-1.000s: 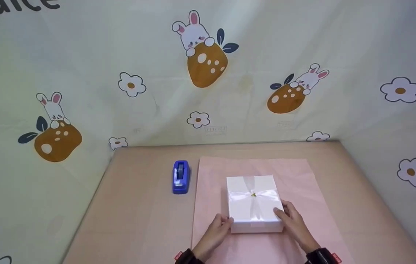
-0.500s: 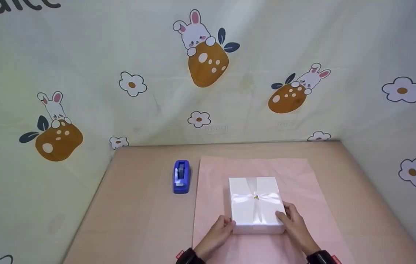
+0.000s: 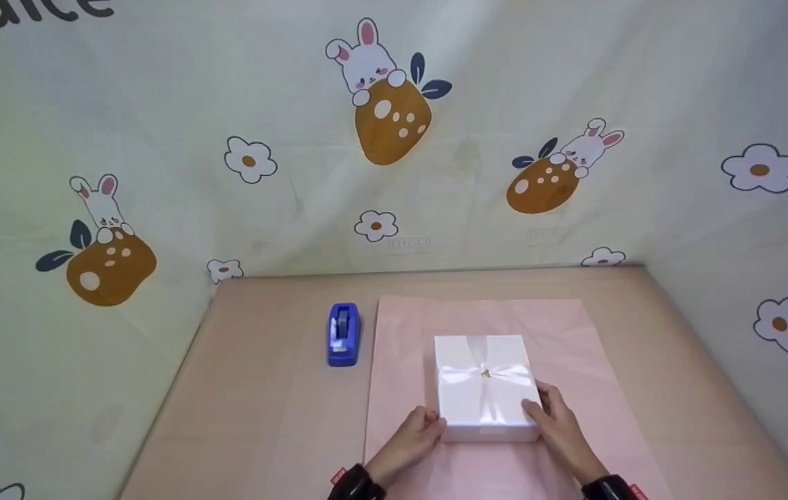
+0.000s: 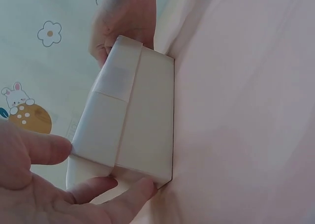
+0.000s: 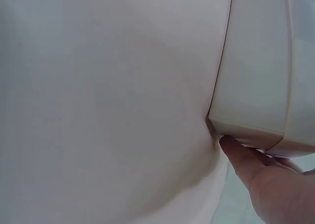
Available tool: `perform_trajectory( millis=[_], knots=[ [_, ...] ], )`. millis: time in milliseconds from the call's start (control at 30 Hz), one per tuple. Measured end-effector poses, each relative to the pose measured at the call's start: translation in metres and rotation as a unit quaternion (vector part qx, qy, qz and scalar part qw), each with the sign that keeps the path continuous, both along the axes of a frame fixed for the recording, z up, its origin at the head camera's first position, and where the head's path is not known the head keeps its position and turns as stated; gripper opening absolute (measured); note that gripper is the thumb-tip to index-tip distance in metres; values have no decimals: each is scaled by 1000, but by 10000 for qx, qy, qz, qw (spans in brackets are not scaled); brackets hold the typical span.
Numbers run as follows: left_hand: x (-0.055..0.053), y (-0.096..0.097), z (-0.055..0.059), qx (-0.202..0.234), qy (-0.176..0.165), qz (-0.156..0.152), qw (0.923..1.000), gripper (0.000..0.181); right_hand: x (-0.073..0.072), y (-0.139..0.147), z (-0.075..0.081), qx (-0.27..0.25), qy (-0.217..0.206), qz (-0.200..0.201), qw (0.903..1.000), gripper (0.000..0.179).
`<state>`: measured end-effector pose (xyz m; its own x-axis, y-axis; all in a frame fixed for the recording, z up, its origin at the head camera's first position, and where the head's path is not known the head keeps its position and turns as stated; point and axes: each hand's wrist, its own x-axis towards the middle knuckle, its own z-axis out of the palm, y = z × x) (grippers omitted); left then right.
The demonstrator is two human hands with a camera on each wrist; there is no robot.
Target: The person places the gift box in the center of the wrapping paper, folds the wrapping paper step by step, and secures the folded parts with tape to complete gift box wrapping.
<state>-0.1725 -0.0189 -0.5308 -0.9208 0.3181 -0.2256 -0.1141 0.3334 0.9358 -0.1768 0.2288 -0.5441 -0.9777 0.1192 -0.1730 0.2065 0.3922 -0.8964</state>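
A white gift box with a lid, tied with a shiny white ribbon that has a small gold piece at its centre, sits on pink paper. My left hand holds its near left corner, thumb at the lid's edge and fingers along the side, as the left wrist view shows on the box. My right hand grips the right side, thumb on top of the lid and fingers at the side wall. In the right wrist view, its fingers meet the box's lower side close to the paper.
Pink wrapping paper lies under the box and reaches past it on every side. A blue tape dispenser stands left of the paper on the tan tabletop. A printed cloth backdrop rises behind and at both sides.
Both hands have shifted the gift box slightly right and toward me over the first half second. Since then the box and hands have stayed in place.
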Motion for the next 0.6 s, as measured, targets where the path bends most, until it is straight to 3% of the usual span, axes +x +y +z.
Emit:
perform_trajectory(
  millis=[200, 400, 600],
  knots=[
    [-3, -5, 2, 83, 139, -282, 9995, 20, 2, 1, 3, 227, 35, 62, 9997, 63],
    [-2, -6, 4, 196, -36, -333, 9992, 21, 4, 1, 4, 451, -46, 181, 9988, 70],
    [-1, -5, 7, -32, 190, -327, 9993, 22, 5, 2, 5, 580, -92, 173, 9981, 71]
  ],
)
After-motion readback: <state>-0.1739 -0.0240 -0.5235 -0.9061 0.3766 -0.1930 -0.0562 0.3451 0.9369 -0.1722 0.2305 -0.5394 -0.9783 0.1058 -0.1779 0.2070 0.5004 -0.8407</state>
